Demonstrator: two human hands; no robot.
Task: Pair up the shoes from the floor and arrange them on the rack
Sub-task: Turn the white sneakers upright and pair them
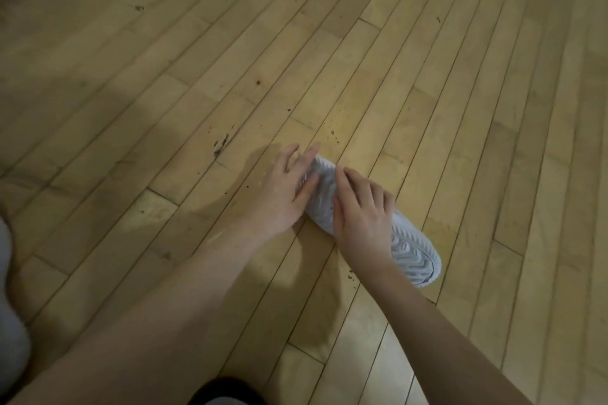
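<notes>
A white shoe (411, 251) lies on the wooden floor with its ribbed sole turned up, running from upper left to lower right. My left hand (283, 189) lies with straight fingers against the shoe's far end, touching the sole. My right hand (362, 210) is over the shoe's middle, with its fingers curled round the far side and its thumb on the sole. The upper of the shoe is hidden. No rack and no other shoe of the pair show in the head view.
Light wooden floorboards (362, 59) fill the view, with small dark specks. A white rounded thing (10, 322) sits at the left edge. A dark and pale bit of clothing (223, 393) shows at the bottom edge.
</notes>
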